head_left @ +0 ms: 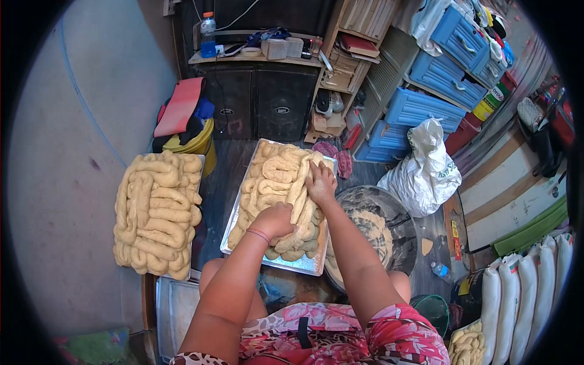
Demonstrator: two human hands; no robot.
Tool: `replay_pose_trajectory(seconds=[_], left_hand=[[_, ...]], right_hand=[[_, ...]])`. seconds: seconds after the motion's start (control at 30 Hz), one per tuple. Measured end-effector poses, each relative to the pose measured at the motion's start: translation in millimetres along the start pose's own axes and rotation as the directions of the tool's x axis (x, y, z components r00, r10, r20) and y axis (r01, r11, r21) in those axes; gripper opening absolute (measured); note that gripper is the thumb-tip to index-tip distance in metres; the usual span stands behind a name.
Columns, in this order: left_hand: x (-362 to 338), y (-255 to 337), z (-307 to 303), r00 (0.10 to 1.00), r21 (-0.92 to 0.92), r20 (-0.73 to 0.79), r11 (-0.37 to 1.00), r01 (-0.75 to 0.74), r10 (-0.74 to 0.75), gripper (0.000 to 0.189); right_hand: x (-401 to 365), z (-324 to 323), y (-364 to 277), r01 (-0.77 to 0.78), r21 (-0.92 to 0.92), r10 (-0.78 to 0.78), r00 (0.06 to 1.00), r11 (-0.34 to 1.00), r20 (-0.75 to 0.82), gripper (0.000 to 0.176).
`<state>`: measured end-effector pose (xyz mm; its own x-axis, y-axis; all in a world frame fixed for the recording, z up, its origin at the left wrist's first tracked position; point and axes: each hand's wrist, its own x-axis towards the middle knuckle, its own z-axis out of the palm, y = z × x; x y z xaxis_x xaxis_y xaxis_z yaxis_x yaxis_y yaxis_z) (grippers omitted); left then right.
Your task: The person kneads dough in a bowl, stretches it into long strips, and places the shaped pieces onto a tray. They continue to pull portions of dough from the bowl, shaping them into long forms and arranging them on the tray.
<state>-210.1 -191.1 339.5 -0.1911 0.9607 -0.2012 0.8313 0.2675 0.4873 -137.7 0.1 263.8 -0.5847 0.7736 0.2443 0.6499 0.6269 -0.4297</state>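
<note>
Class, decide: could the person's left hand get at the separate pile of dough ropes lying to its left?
Probably yes. The left hand rests on dough in the tray, and the pile lies beside that tray on the same side, nothing standing between.

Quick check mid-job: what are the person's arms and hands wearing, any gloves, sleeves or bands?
No gloves on the left hand or right hand, and both forearms are bare. A thin pink wristband circles the left wrist. Pink-and-red floral clothing shows below the arms.
</note>
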Motion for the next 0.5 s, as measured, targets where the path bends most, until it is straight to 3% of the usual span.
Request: replay_pose_trajectory(seconds=[0.5], left_hand=[[1.5,2.6,-1.0,1.000,0.016,0.001,1.000,0.012,-0.012,0.052]], right_hand=[[-3.4,3.5,2.9,0.017,0.038,-0.015,0.999,0.999,-0.043,0.059]])
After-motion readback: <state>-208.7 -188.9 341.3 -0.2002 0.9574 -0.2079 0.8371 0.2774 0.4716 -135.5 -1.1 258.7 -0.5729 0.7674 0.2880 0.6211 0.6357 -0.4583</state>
